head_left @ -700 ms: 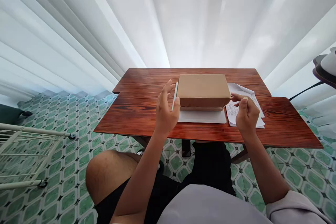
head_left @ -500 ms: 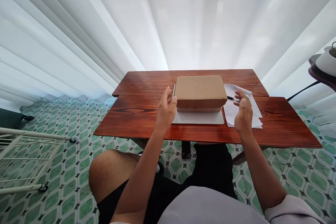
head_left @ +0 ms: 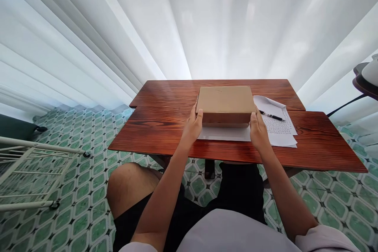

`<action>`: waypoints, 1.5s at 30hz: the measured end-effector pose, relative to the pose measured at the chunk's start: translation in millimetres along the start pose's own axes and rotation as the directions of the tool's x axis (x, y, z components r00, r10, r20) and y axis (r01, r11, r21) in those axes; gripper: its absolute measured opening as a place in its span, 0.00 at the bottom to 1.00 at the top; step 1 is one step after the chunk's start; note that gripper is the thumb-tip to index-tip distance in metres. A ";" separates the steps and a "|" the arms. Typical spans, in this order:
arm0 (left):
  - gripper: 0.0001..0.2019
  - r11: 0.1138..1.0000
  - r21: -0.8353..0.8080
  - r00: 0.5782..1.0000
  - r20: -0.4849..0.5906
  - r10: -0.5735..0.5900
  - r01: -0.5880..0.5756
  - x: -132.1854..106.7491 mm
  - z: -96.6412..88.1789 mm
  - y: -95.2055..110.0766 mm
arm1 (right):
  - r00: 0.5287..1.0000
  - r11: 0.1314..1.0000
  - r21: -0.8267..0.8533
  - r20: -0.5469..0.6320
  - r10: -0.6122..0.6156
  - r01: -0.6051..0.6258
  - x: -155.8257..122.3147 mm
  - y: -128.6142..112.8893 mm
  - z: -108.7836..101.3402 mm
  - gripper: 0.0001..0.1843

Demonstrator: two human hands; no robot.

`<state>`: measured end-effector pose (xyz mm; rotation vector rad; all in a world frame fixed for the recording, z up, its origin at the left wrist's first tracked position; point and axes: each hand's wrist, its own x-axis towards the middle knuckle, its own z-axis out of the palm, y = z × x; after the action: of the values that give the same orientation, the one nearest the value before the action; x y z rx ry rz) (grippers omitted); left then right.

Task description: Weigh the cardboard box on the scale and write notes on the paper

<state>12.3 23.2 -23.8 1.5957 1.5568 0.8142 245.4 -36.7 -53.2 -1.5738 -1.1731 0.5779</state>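
Now clasping the cardboard box [head_left: 225,102] from both sides: left hand [head_left: 193,126] pressing its near left corner, thumb lying over the top edge, right hand [head_left: 259,132] cupping the near right corner, fingers [head_left: 253,117] closed against the side wall. Half a second ago hovering apart and off the box, both hands spread; now closing in and making contact, so gripping rather than approaching. Resting between the two hands on a white sheet [head_left: 224,134] on the wooden surface [head_left: 159,126], lid down, not visibly lifting. Just beyond the right hand's fingers, lying untouched: printed papers [head_left: 279,128] with a black pen [head_left: 271,115] across them, no longer covered by that hand. Off beyond the left hand, standing on the green tiled floor [head_left: 88,141]: a white wire rack [head_left: 26,173].
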 end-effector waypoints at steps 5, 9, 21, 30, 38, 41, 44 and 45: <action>0.35 0.999 0.038 1.000 0.005 0.018 -0.018 0.8 -1.4 0.8 | 0.999 0.999 -0.025 -0.048 -0.024 0.023 -1.6 -5.5 6.2 0.38; 0.34 0.991 0.110 0.997 -0.012 0.082 -0.080 3.2 -2.9 -3.7 | 0.993 0.996 -0.087 -0.117 -0.021 0.011 -0.4 -5.2 6.3 0.36; 0.33 0.961 0.201 0.981 0.008 0.193 -0.191 8.3 -8.1 -11.2 | 0.979 0.994 -0.113 -0.204 -0.019 -0.005 0.8 -2.8 7.5 0.34; 0.33 0.959 0.159 0.972 0.017 0.234 -0.234 9.8 -8.7 -14.9 | 0.978 0.999 -0.028 -0.206 0.013 -0.019 1.7 3.9 5.4 0.33; 0.32 0.965 0.122 0.972 0.010 0.233 -0.233 6.1 -5.9 -15.9 | 0.968 0.998 0.055 -0.252 -0.014 0.029 -0.3 -4.3 4.9 0.33; 0.32 0.967 0.075 0.969 0.002 0.245 -0.245 3.5 -8.1 -14.4 | 0.962 0.998 0.019 -0.270 -0.051 0.058 -1.0 -15.2 2.0 0.32; 0.32 0.970 0.080 0.973 -0.013 0.231 -0.230 2.4 -14.1 -10.7 | 0.960 0.998 -0.011 -0.274 -0.063 0.062 -0.8 -23.7 1.6 0.32; 0.32 0.971 0.092 0.974 -0.023 0.224 -0.221 2.4 -17.0 -9.1 | 0.960 0.997 -0.014 -0.270 -0.075 0.074 -0.4 -25.4 2.6 0.32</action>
<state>-6.7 26.8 -22.9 1.8548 1.4720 0.9054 233.1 -36.5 -30.8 -1.5489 -1.0208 0.2999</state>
